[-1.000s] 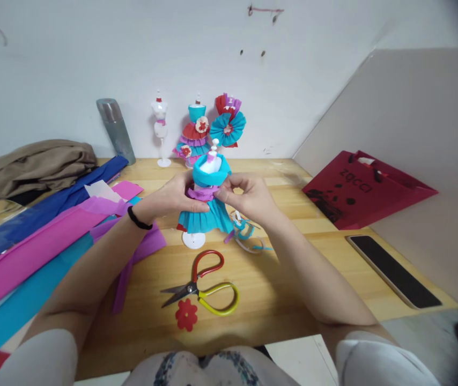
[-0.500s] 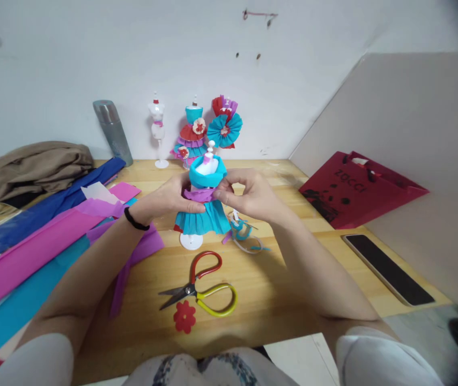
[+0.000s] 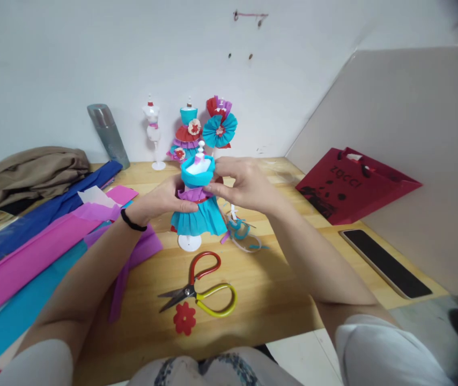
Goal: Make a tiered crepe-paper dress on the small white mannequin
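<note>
Left hand (image 3: 167,196) half-curled round purple band (image 3: 191,194); right hand (image 3: 249,185) part-curled, thumb at band's edge, grip unclear; hard tug could tear band or topple stand (image 3: 189,244)

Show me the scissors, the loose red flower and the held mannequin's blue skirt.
Scissors (image 3: 189,291): head view, on the pivot.
Loose red flower (image 3: 184,325): head view, below centre.
Blue skirt (image 3: 199,219): head view, front pleats.

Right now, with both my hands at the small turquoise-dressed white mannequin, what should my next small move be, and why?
Perhaps use your right hand to smooth the bunched purple paper-like band, with your left hand steadying the white mannequin. The band looks wrinkled above the thin red strip, and the right hand is at the band's edge.
</note>
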Demonstrator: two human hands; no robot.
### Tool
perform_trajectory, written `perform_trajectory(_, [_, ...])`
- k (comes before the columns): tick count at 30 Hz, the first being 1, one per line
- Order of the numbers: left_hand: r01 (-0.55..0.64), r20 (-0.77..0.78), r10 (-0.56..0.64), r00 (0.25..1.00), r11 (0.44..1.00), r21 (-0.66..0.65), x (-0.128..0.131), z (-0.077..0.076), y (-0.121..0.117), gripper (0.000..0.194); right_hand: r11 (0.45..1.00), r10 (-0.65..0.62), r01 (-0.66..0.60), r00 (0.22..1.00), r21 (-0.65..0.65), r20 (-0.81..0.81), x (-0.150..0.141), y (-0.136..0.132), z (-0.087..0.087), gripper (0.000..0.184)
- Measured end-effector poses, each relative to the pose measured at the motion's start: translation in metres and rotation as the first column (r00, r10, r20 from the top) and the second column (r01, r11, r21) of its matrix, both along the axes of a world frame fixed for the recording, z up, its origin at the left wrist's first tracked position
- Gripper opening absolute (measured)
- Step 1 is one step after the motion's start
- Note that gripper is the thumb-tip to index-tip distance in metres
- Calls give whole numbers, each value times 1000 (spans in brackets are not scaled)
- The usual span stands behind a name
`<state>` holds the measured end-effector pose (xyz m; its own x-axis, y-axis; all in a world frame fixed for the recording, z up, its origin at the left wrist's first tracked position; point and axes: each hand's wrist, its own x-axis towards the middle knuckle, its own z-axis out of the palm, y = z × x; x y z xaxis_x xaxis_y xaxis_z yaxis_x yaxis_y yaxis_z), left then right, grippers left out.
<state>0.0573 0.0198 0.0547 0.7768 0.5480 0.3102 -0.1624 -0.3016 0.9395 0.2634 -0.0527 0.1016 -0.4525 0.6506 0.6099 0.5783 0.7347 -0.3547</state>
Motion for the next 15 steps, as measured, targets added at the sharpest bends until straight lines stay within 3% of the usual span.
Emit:
perform_trajectory(5, [60,6,-60,998,994,-90,-5,-9,5,54,995,-33,17,985,-94,-170,10,-1,-6,19])
perform_trajectory(9, [112,104,-93,990,973,-201,-8,-16,9,58,982,-94,40,949,-183,-299,19,3,-24,16])
perform_trajectory(15, [18,210,84,974,898,-440,-13,-24,13,36,887,-130,-51,926,-459,-353,19,9,-49,27])
